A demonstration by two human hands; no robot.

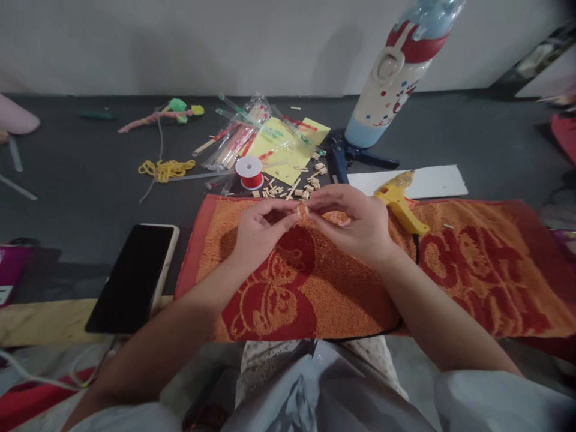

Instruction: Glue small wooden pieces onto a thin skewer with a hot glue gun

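My left hand (265, 228) and my right hand (353, 219) meet above an orange and red towel (351, 294). Between their fingertips is a small pale wooden piece (302, 210), pinched from both sides; its exact shape is too small to make out. Just beyond the fingers lie several short cut wooden stick pieces (272, 191), some grouped in little bundles. A spool of red thread (249, 173) stands beside them. Close to my right hand, a yellow hot glue gun (400, 204) rests partly on a white strip of board (441, 181) and partly on the towel.
A tall water bottle (382, 90) stands at the back, near dark blue pliers-like cutters (346, 156). Plastic-wrapped sticks (238, 135) and yellow paper (281, 147) lie behind the spool. Yellow yarn (166, 170) is farther left. A phone (135, 276) lies at the table's front edge.
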